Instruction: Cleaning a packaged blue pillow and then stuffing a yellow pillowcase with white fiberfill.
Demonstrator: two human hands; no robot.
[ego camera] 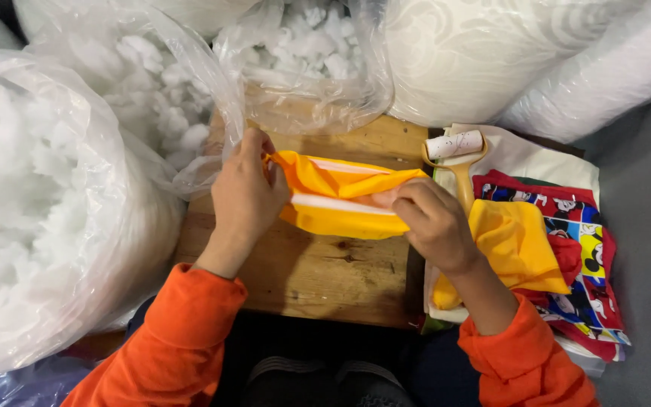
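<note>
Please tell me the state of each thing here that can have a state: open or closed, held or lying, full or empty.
Yellow cover: held open at its mouth by both hands.
Left hand: pinching the cover's left end.
Right hand: pinching the cover's right end.
Left bag: open, full of white stuffing.
Lint roller: lying on folded fabrics.

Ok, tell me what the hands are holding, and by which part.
Both hold one yellow fabric cover: the left hand pinches its left end, and the right hand grips its right end at the open edge.
</note>
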